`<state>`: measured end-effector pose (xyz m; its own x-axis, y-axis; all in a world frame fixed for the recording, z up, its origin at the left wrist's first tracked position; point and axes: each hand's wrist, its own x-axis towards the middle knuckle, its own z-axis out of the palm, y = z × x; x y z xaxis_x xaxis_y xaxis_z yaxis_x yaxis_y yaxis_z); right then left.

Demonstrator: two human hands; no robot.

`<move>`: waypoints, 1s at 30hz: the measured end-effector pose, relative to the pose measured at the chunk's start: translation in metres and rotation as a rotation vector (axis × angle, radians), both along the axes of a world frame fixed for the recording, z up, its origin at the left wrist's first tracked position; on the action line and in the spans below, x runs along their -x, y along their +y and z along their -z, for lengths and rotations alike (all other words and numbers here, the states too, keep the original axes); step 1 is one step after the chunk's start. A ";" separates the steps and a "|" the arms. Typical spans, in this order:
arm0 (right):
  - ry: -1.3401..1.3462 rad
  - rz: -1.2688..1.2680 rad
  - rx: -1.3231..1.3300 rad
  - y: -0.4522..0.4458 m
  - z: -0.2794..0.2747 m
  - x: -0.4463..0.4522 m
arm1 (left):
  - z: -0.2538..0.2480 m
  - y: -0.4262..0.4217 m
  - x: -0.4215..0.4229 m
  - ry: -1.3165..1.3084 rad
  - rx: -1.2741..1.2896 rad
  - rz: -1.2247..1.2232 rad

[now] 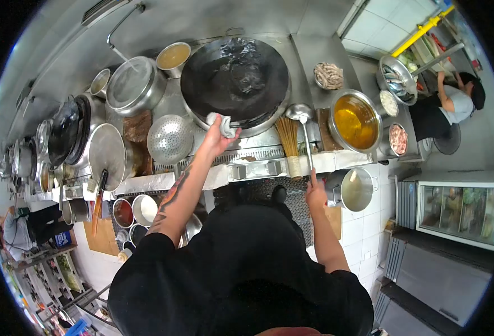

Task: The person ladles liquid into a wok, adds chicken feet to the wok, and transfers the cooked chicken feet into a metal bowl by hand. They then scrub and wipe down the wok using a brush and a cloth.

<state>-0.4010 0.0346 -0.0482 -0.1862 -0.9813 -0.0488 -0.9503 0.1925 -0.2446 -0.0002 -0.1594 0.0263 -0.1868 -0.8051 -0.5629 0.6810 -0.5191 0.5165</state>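
My left hand (pixel 222 140) is closed on a folded white cloth (pixel 215 120) at the near edge of a large dark wok (pixel 213 84). The wok's handle appears to be under the cloth, and a wet sheen shows inside the wok. In my right hand (pixel 316 197) is the lower end of a long-handled metal ladle (pixel 307 140), its bowl lying to the right of the wok. A bamboo wok brush (pixel 288 137) stands just left of the ladle. On the wok's other side is a perforated skimmer (pixel 170 138).
A bowl of yellow oil (pixel 354 120) sits right of the ladle, with a pot of cloudy liquid (pixel 356 190) below it. A lidded pot (pixel 129 84) and a fine strainer (pixel 107 148) occupy the left. Co-workers (pixel 454 103) stand at both sides.
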 end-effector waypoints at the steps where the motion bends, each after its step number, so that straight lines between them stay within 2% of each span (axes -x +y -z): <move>1: -0.018 -0.045 0.004 -0.007 0.012 0.010 | -0.005 0.003 -0.002 0.009 0.006 0.048; 2: -0.020 -0.065 0.005 -0.018 0.013 0.006 | -0.006 0.004 -0.003 0.039 0.013 0.074; 4: 0.144 -0.130 0.329 -0.044 0.009 -0.004 | -0.007 0.006 -0.003 0.054 0.048 0.106; 5: -0.091 -0.071 0.166 -0.057 -0.012 -0.024 | -0.003 0.006 -0.003 0.086 0.076 0.125; 7: -0.140 -0.049 0.045 -0.076 -0.013 -0.064 | 0.004 0.005 0.000 0.063 0.044 0.086; 9: -0.178 -0.033 -0.066 -0.090 -0.018 -0.067 | 0.010 0.004 0.005 0.023 0.028 0.043; 12: -0.611 -0.008 -0.288 -0.101 -0.036 -0.043 | 0.009 0.012 0.003 -0.098 0.063 -0.088; 14: -1.004 0.176 -0.396 -0.085 -0.126 -0.046 | -0.009 0.021 0.000 0.045 0.104 -0.049; 15: -0.998 0.163 -0.411 -0.095 -0.156 -0.046 | -0.009 0.022 0.001 0.036 0.089 -0.018; 17: -0.910 -0.221 -0.192 -0.118 -0.192 -0.048 | -0.004 0.015 0.003 0.050 0.055 0.004; 19: -0.678 -0.701 0.076 -0.195 -0.207 -0.056 | 0.000 0.008 0.010 0.083 0.022 -0.015; 20: -0.619 -0.700 -0.008 -0.232 -0.213 -0.067 | -0.002 0.004 0.012 0.076 0.020 -0.029; 22: -0.129 -0.726 0.035 -0.304 -0.203 -0.088 | -0.006 0.001 0.011 -0.001 -0.076 0.002; 23: 0.096 -0.701 -0.036 -0.332 -0.196 -0.101 | 0.002 -0.001 0.009 -0.020 -0.042 0.018; 24: 0.162 -0.708 -0.129 -0.345 -0.204 -0.114 | 0.003 0.000 0.008 -0.023 -0.048 0.018; 26: 0.135 -0.801 -0.288 -0.347 -0.216 -0.124 | 0.004 -0.002 0.006 -0.072 -0.087 0.002; 28: -0.115 -0.715 -0.782 -0.325 -0.259 -0.157 | 0.010 0.002 0.007 -0.061 -0.103 0.004; 29: -0.196 -0.760 -0.742 -0.319 -0.247 -0.168 | 0.012 0.002 0.008 -0.042 -0.101 -0.009; 30: -0.145 -0.869 -0.532 -0.325 -0.214 -0.184 | 0.011 -0.001 0.009 -0.025 -0.092 -0.019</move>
